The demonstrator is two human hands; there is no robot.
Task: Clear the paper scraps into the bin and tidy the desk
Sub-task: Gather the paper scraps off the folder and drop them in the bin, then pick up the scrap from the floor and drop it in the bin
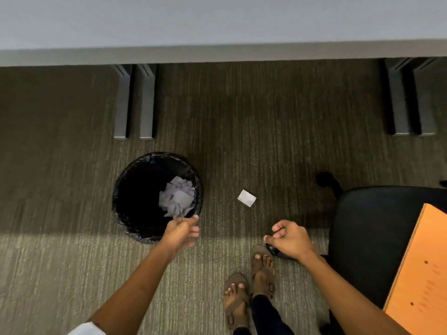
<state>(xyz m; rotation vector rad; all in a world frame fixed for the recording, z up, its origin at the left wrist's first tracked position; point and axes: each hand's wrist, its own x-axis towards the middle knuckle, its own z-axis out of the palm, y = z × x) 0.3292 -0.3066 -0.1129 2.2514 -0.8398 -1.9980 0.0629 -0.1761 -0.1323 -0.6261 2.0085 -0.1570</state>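
Observation:
A round black bin [125, 189] with a dark liner stands on the carpet under the desk edge. Several white paper scraps [177, 198] lie inside it on the right. My left hand [182, 232] hovers over the bin's near right rim, fingers spread, holding nothing. One white paper scrap [246, 198] lies on the carpet to the right of the bin. My right hand [289, 239] hangs above the floor near my feet, fingers loosely curled, with nothing visible in it.
The grey desk [217, 27] spans the top, with its legs [134, 100] behind the bin and more legs [411, 97] at the far right. A black office chair [377, 238] stands at the right carrying an orange folder [420, 269]. My sandalled feet [249, 284] are at the bottom centre.

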